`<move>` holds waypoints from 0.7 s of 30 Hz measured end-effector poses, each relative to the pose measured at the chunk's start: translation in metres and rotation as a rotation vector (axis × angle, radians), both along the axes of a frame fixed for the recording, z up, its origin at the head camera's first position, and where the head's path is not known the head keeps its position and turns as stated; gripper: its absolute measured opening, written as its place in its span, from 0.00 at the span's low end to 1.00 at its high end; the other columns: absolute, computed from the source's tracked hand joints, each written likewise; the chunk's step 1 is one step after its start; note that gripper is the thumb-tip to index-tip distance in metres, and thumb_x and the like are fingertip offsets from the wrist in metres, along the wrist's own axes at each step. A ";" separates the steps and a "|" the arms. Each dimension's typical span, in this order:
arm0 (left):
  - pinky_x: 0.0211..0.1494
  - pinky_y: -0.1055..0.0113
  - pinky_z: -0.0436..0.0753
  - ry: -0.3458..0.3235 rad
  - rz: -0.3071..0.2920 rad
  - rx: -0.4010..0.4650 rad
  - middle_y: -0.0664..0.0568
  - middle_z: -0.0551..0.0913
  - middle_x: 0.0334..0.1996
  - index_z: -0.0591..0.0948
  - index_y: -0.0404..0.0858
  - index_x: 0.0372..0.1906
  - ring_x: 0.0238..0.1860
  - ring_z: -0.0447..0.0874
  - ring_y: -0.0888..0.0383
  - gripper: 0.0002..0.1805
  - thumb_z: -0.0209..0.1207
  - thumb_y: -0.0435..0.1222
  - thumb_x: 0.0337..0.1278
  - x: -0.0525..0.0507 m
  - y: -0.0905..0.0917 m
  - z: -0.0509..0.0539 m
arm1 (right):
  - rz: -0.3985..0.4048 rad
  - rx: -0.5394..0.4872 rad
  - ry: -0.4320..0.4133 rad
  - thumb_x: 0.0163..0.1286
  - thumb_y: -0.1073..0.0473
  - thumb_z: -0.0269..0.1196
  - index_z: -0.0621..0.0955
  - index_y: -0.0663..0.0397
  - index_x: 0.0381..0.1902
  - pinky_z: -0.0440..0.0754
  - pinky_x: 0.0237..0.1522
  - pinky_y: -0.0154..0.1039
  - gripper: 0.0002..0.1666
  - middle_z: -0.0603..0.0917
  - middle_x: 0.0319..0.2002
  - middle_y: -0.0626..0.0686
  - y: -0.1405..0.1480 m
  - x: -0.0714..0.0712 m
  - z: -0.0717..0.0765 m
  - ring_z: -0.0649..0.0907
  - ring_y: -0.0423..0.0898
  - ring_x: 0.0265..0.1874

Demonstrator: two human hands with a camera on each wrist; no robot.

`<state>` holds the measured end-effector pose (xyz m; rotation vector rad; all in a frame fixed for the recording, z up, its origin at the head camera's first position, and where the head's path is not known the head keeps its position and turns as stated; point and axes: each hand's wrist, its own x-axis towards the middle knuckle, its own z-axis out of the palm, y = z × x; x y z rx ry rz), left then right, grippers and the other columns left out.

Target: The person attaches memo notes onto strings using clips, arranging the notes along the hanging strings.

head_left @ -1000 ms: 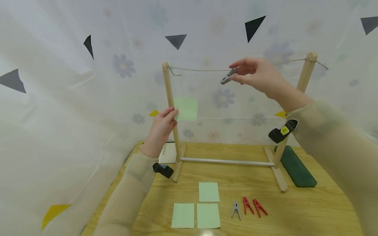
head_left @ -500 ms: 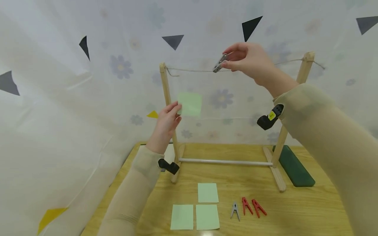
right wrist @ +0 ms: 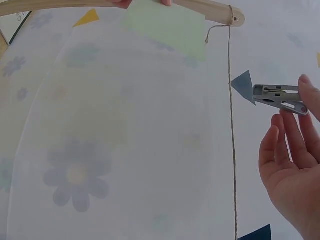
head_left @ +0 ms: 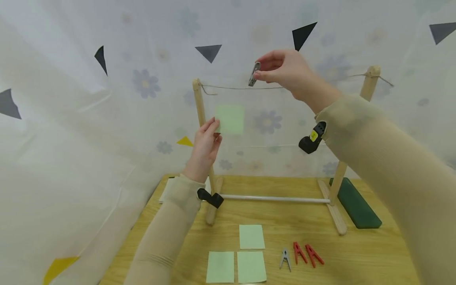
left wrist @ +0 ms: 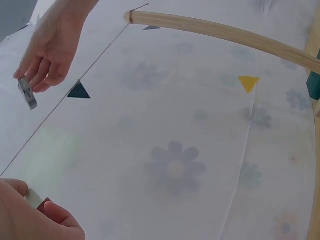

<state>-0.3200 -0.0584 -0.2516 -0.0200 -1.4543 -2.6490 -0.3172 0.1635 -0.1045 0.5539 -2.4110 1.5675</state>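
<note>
a person's left hand [head_left: 204, 148] pinches a pale green note [head_left: 230, 119] by its edge, just below the string [head_left: 238, 88] tied across a wooden frame [head_left: 200, 101], in the room this moment. the right hand [head_left: 286, 71], thumb and fingers clamped on the handle end of a silver clip [head_left: 254, 74], holds it just above the string, seemingly apart from it; from here i cannot tell whether the clip's jaws are parted. the work looks to be in its early stages: the stretch of string in view carries neither note nor clip, and the piece behind the right hand is hidden. what seems left is nearly everything. on the table [head_left: 278, 215] lie three unused notes [head_left: 251, 236], and beside them a gray clip [head_left: 285, 259] and two red clips [head_left: 299, 253], untouched.
</note>
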 end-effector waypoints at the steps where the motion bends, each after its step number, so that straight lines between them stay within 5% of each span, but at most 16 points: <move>1: 0.37 0.75 0.69 0.004 0.006 0.023 0.57 0.77 0.36 0.75 0.35 0.65 0.27 0.67 0.64 0.21 0.56 0.34 0.70 -0.001 0.001 0.001 | 0.012 -0.017 0.000 0.61 0.55 0.72 0.80 0.50 0.55 0.76 0.57 0.41 0.24 0.83 0.41 0.42 -0.003 -0.002 0.000 0.81 0.42 0.45; 8: 0.38 0.74 0.67 0.024 0.038 0.141 0.59 0.78 0.32 0.75 0.34 0.64 0.27 0.65 0.63 0.19 0.54 0.33 0.72 -0.005 0.004 0.006 | 0.053 -0.082 0.023 0.62 0.57 0.71 0.80 0.53 0.58 0.77 0.54 0.40 0.26 0.82 0.42 0.43 -0.022 -0.012 0.001 0.80 0.43 0.47; 21: 0.39 0.73 0.65 -0.004 0.054 0.319 0.53 0.74 0.48 0.78 0.37 0.59 0.27 0.61 0.62 0.15 0.55 0.31 0.70 -0.002 0.018 0.003 | 0.040 -0.093 -0.036 0.63 0.56 0.71 0.81 0.55 0.57 0.77 0.59 0.42 0.25 0.85 0.42 0.44 -0.040 -0.020 -0.004 0.82 0.46 0.52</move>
